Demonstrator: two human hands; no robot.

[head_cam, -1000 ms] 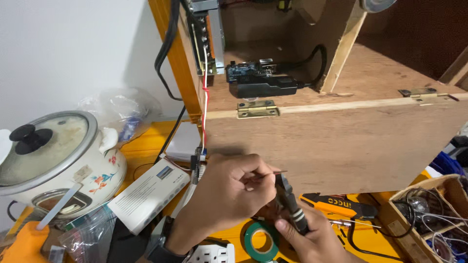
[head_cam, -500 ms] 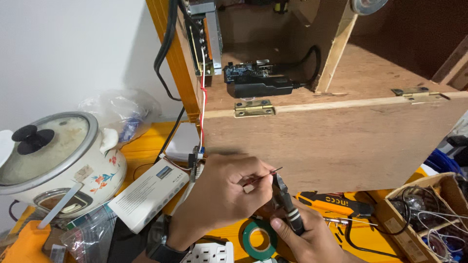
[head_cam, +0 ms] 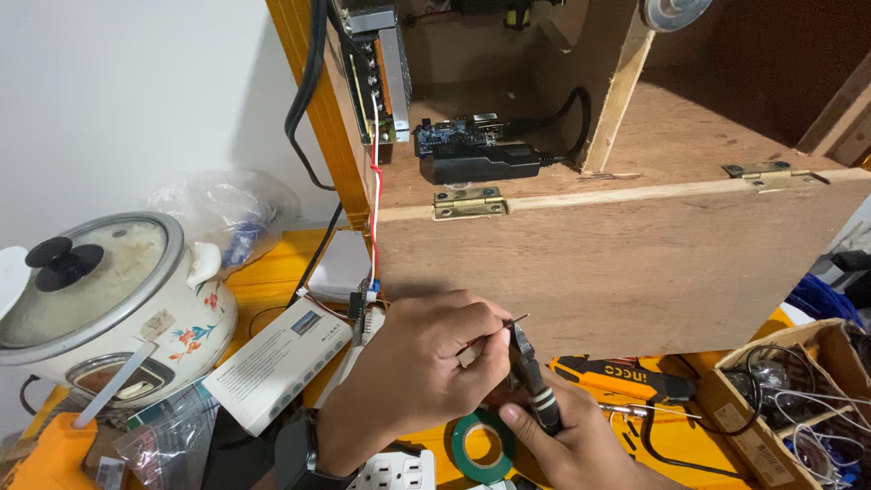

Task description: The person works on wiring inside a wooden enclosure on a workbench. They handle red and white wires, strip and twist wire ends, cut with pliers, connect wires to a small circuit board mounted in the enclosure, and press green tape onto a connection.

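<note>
My left hand pinches the end of a thin wire between thumb and fingertips, low in the middle of the view. My right hand grips a small black-handled cutter, its jaws at the wire's tip. Both hands hover just in front of the hinged wooden flap of an open wooden box. A red and white wire pair runs down from the box to a small connector beside my left hand.
A white rice cooker stands at left, a white flat box beside it. Green tape roll and white power strip lie below the hands. An orange-black tool and a cardboard box of wires sit right. Circuit board inside the box.
The view has shifted slightly; the hands stay together, with the wire end and the cutter jaws a little closer to each other than a second ago.
</note>
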